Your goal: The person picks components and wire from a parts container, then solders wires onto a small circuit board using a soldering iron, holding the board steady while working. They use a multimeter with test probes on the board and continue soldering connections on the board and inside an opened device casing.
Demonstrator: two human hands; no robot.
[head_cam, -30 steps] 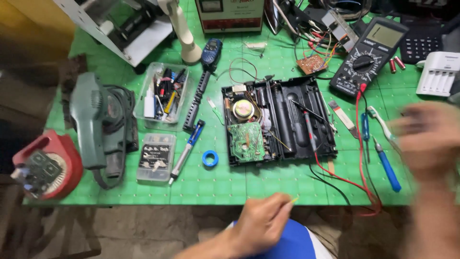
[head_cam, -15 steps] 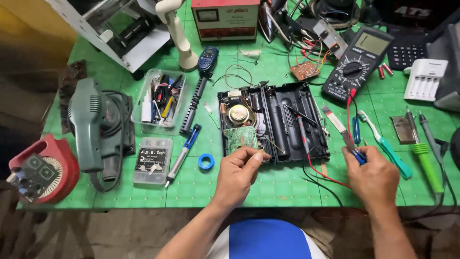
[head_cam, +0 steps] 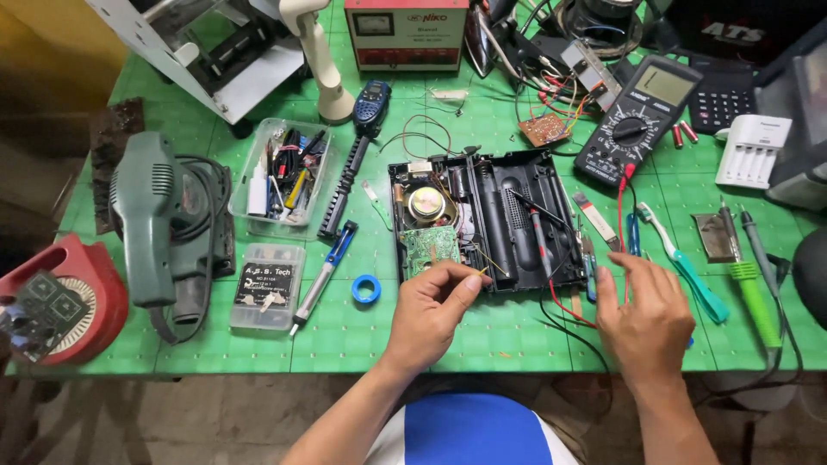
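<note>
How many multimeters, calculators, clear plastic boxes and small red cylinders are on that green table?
Multimeters: 1
Calculators: 1
Clear plastic boxes: 2
Small red cylinders: 2
Total: 6

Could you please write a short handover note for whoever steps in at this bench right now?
Left hand: at the near edge of the opened black radio case, pinching what looks like a thin wire end beside the green circuit board.
Right hand: resting flat on the green mat, over the red and black probe leads.
Multimeter sits behind the case; one probe lies inside it.
Done: case open, board and speaker exposed.
Left: case not yet closed.
</note>
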